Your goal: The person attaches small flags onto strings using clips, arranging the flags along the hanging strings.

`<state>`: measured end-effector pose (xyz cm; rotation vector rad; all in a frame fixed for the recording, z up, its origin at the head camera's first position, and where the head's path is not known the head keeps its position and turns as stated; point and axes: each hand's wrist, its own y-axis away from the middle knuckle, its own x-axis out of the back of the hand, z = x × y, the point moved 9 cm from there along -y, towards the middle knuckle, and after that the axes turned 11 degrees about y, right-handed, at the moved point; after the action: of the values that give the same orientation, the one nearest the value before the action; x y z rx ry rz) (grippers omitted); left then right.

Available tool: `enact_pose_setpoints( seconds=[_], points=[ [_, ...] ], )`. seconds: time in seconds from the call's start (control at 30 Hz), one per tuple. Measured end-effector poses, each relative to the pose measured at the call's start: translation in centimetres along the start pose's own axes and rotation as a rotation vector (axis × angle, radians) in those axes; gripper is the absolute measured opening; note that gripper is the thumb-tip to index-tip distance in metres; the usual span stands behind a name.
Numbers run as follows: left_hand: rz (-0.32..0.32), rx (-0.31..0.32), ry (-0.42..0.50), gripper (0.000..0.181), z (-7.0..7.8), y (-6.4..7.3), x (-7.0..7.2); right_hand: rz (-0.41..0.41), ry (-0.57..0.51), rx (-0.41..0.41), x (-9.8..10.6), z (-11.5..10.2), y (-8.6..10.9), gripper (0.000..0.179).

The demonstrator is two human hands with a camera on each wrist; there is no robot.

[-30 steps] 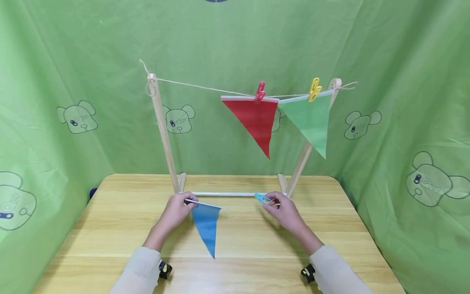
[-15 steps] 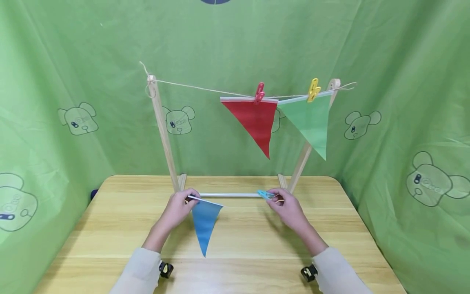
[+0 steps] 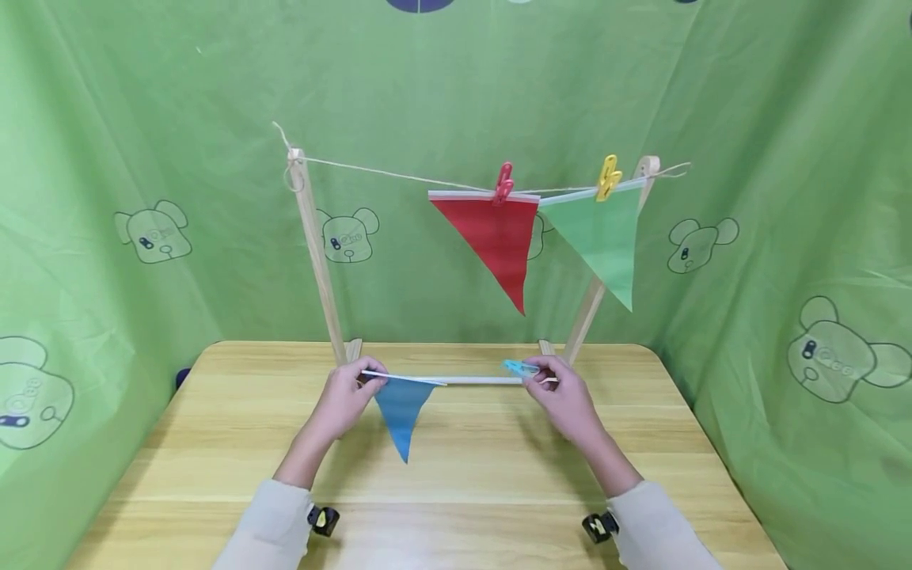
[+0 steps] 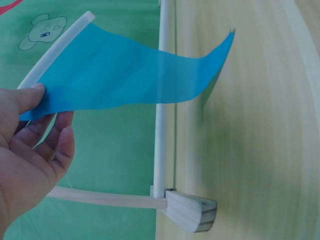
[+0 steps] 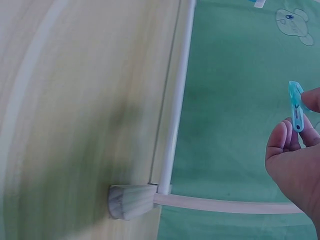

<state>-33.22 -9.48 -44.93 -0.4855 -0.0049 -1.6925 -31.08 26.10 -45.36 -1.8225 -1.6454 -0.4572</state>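
My left hand (image 3: 345, 397) pinches a blue triangular pennant (image 3: 404, 408) at one corner of its white-bound top edge. In the left wrist view the thumb presses on the cloth of this pennant (image 4: 120, 70), and its free tip curls out. A light-blue clothespin (image 3: 516, 367) is between the thumb and fingers of my right hand (image 3: 568, 398). The right wrist view shows the clothespin (image 5: 296, 106) held near the fingertips. Above both hands, a red pennant (image 3: 502, 237) hangs from the twine (image 3: 385, 171) by a red clothespin (image 3: 503, 184), beside a green pennant (image 3: 606, 229) under a yellow clothespin (image 3: 609, 179).
The twine spans from a left wooden post (image 3: 317, 253) to a right wooden post (image 3: 586, 317). A white crossbar (image 3: 477, 380) joins them low down, behind the hands. The stand is on a wooden table (image 3: 463, 507), with green curtain (image 3: 427, 87) around it.
My left hand has lifted slightly, bringing the blue pennant up with its top edge more level. My right hand has shifted a little right and up with the light-blue clothespin.
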Motion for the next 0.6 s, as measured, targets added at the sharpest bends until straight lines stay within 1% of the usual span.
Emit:
enact_pose_setpoints(
  seconds=[0.17, 0.37, 0.47, 0.6],
  points=[
    [0.004, -0.002, 0.009, 0.005, 0.6, -0.1, 0.2, 0.020, -0.057, -0.006, 0.7, -0.7, -0.2, 0.034],
    [0.030, 0.003, 0.029, 0.005, 1.1, -0.2, 0.5, 0.059, -0.144, -0.012, 1.3, -1.6, -0.4, 0.035],
    [0.051, 0.004, 0.044, 0.006, 1.5, -0.2, 0.7, 0.068, -0.163, -0.011, 1.6, -2.0, -0.3, 0.034],
    [0.080, -0.014, 0.076, 0.008, 1.9, -0.2, 0.9, 0.066, -0.167, 0.001, 2.0, -2.5, -0.4, 0.033]
  ],
)
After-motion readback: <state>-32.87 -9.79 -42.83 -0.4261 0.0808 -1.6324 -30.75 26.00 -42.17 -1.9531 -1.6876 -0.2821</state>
